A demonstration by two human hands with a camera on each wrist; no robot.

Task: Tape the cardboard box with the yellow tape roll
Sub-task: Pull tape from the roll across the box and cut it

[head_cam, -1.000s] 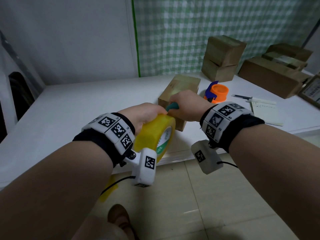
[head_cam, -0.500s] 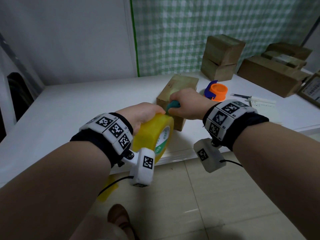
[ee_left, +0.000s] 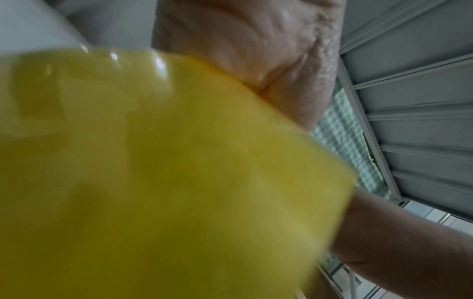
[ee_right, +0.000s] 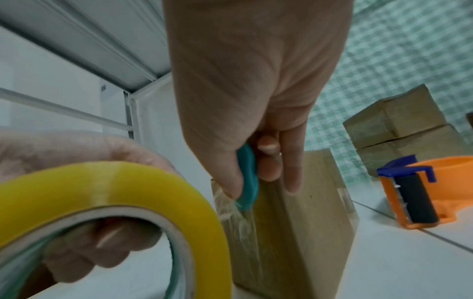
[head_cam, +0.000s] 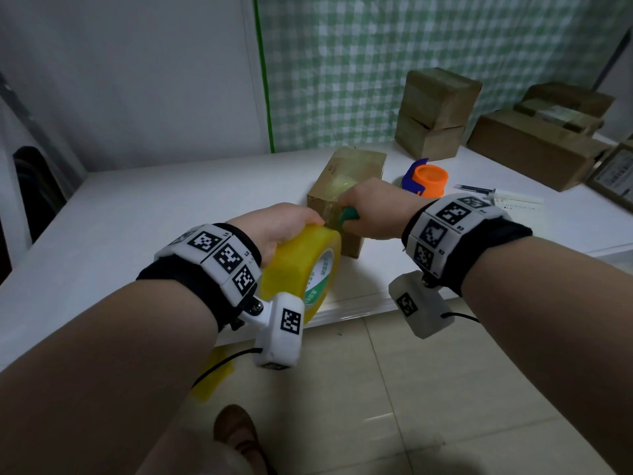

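A brown cardboard box [head_cam: 349, 169] lies on the white table [head_cam: 137, 228], with clear tape over its near end [ee_right: 232, 210]. My left hand [head_cam: 281, 224] grips the big yellow tape roll [head_cam: 301, 269] just in front of the box, fingers curled through its core [ee_right: 102, 240]. The roll [ee_left: 153, 172] fills the left wrist view. My right hand [head_cam: 373, 210] holds a small teal cutter [head_cam: 349, 216] against the box's near top edge. In the right wrist view the teal cutter [ee_right: 247, 182] is pinched by thumb and fingers and touches the tape strip.
An orange and blue tape dispenser [head_cam: 426, 180] stands right of the box. Stacked cardboard boxes [head_cam: 435, 111] and more boxes [head_cam: 534, 149] line the back right. A pen and papers [head_cam: 503, 197] lie nearby. The table's front edge [head_cam: 342, 310] is below my wrists.
Both hands have moved slightly forward and up toward the box's near end, the right hand sliding the teal cutter a little further along the tape. The roll stays in the left hand.
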